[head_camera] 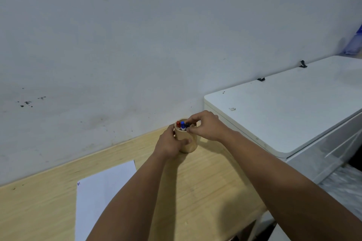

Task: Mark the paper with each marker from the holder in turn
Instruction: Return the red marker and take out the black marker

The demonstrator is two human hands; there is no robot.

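Both forearms reach out over the wooden table [205, 191] toward the round wooden holder [189, 146] near the wall. On the paper [101, 191] at the near left, 2 short strokes [78, 183], reddish and blue, show at its top corner, so probably 2 markers are done and 1 is left. The left hand [170, 143] wraps the holder's side, fingers closed around it. The right hand [205, 126] pinches its fingertips on the black marker [187, 124], beside the blue marker [183, 125] and red marker [178, 124], all 3 upright in the holder.
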